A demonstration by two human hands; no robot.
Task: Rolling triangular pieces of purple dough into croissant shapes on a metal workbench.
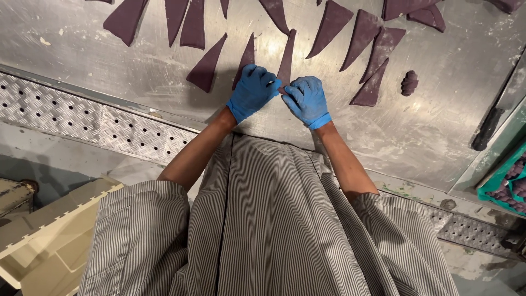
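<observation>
Both my hands wear blue gloves and meet at the near wide end of a long dark purple dough triangle (286, 57) lying on the floured steel table (433, 131). My left hand (252, 91) pinches that end from the left. My right hand (306, 101) pinches it from the right, fingers curled over the edge. Several more purple dough triangles (207, 67) lie in a row across the table beyond my hands. A small rolled purple dough piece (409, 83) sits to the right of them.
A perforated tread-plate ledge (98, 123) runs along the table's near edge. A cream plastic crate (49, 241) stands low at the left. At the right edge a teal tray (507, 183) holds rolled purple pieces, beside a black handle (486, 130).
</observation>
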